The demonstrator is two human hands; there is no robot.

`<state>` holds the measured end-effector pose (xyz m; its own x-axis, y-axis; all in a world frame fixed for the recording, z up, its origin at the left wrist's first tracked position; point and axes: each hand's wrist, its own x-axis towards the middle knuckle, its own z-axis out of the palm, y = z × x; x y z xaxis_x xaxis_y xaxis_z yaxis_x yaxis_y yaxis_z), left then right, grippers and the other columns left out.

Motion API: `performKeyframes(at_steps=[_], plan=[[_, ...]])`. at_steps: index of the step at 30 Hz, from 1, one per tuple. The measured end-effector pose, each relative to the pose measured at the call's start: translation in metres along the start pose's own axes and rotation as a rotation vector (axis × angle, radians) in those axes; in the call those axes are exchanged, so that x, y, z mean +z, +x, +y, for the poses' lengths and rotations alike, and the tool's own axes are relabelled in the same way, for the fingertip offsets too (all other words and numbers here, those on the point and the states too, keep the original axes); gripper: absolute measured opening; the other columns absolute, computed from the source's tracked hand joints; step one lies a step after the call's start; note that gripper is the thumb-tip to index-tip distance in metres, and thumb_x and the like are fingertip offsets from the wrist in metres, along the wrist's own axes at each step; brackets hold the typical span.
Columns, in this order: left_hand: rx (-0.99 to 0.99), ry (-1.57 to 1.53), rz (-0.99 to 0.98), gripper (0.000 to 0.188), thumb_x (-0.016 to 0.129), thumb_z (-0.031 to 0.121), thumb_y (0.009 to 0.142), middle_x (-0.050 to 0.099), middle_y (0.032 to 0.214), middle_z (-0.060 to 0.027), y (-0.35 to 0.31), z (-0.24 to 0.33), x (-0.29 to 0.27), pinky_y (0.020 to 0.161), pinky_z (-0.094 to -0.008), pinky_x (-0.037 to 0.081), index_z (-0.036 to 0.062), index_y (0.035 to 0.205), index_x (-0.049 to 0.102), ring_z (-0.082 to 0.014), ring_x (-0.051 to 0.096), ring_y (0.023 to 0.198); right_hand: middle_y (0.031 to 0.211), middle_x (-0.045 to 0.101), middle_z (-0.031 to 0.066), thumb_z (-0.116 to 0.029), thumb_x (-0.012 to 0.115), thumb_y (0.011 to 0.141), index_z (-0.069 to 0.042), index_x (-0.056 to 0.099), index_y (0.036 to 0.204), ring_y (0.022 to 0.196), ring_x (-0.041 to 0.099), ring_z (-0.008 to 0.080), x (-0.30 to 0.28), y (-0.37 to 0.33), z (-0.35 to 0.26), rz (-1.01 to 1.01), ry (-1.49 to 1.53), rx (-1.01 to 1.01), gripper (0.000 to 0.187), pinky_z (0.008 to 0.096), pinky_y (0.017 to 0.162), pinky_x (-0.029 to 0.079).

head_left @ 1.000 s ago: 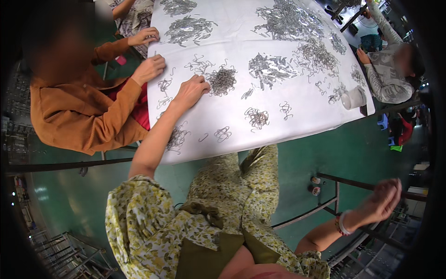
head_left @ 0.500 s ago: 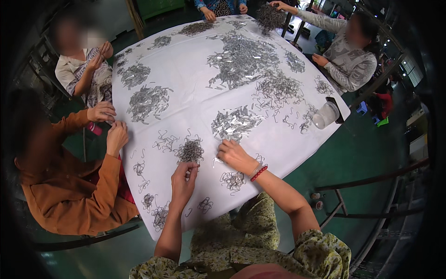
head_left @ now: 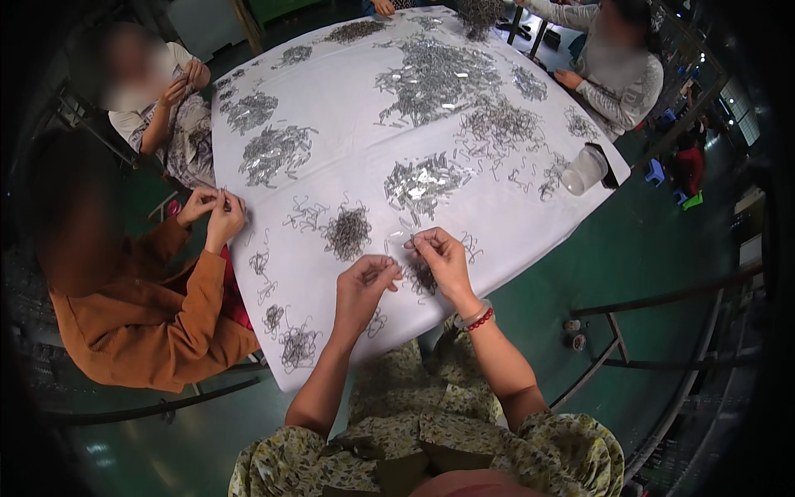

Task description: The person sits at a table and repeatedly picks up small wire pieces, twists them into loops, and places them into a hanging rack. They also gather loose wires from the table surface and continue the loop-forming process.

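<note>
My left hand [head_left: 364, 287] is pinched closed over the near part of the table, its fingertips turned toward my right hand. My right hand [head_left: 445, 258] also pinches, thumb against fingers, at about the same height. What either pinch holds is too small to make out. A pile of dark bent-wire hooks [head_left: 347, 233] lies just beyond my left hand. Under and between my hands is a smaller heap of hooks [head_left: 421, 279], partly hidden. Farther off lies a pile of small shiny clear-grey strips [head_left: 424, 184], with a few loose ones near my right fingertips.
The white-covered table [head_left: 339, 149] bears several more piles of strips and hooks. A clear plastic jar [head_left: 583, 171] lies on its side near the right edge. A co-worker in an orange-brown jacket [head_left: 124, 331] sits at the left; others work around the far sides.
My right hand has drawn back from the strip pile, and my left has moved right, away from the hook pile. Both are now close together, pinched. The view has shifted slightly.
</note>
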<state>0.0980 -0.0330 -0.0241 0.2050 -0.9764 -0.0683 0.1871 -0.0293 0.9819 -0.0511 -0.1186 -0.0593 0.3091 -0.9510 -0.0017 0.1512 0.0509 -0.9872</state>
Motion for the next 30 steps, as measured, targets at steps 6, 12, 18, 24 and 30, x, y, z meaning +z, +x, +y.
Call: performKeyframes(at_steps=[6,12,18,24,30], plan=[[-0.001,-0.083,-0.138,0.009,0.063,0.003,0.089,0.066,0.083,-0.0094,-0.028,0.027,0.023,0.067,-0.026,0.049,-0.0043,0.095,0.062,-0.0129,0.06,0.072,0.087,0.068,0.0078,-0.008,0.063,0.09,0.002,0.058,0.096,0.082,0.062,0.0092,0.006,-0.071,-0.046,-0.12,0.125,-0.024,0.013,0.0227,0.07,0.049],[-0.003,-0.077,-0.235,0.019,0.065,0.011,0.089,0.067,0.083,-0.0069,-0.034,0.024,0.035,0.07,-0.023,0.048,-0.0048,0.099,0.063,-0.0096,0.06,0.074,0.083,0.067,0.0078,-0.002,0.069,0.082,0.004,0.063,0.1,0.071,0.061,0.0103,-0.028,-0.079,-0.049,-0.059,0.211,0.08,0.02,0.0216,0.063,0.047],[0.022,-0.001,-0.206,0.014,0.066,0.011,0.088,0.067,0.088,-0.0054,-0.04,0.016,0.043,0.073,-0.0255,0.048,-0.0015,0.095,0.065,-0.0103,0.06,0.078,0.085,0.067,0.0101,0.001,0.07,0.081,0.007,0.064,0.101,0.066,0.059,0.0114,-0.024,-0.093,-0.04,0.085,0.132,-0.014,0.022,0.0226,0.061,0.047],[-0.008,0.068,-0.264,0.015,0.068,0.014,0.087,0.066,0.084,-0.0036,-0.046,0.024,0.051,0.074,-0.0259,0.047,0.0008,0.093,0.067,-0.0098,0.056,0.076,0.087,0.066,0.0098,0.003,0.064,0.085,0.005,0.061,0.093,0.072,0.061,0.0117,-0.028,-0.099,-0.036,0.091,0.014,-0.088,0.009,0.0235,0.068,0.052],[-0.107,-0.002,-0.308,0.016,0.067,0.012,0.088,0.066,0.086,-0.004,-0.044,0.023,0.038,0.073,-0.0244,0.048,-0.0012,0.097,0.065,-0.0093,0.059,0.079,0.091,0.064,0.01,0.009,0.059,0.086,0.007,0.058,0.093,0.083,0.066,0.0164,-0.018,-0.111,-0.054,-0.052,-0.08,-0.105,0.007,0.0275,0.077,0.056]])
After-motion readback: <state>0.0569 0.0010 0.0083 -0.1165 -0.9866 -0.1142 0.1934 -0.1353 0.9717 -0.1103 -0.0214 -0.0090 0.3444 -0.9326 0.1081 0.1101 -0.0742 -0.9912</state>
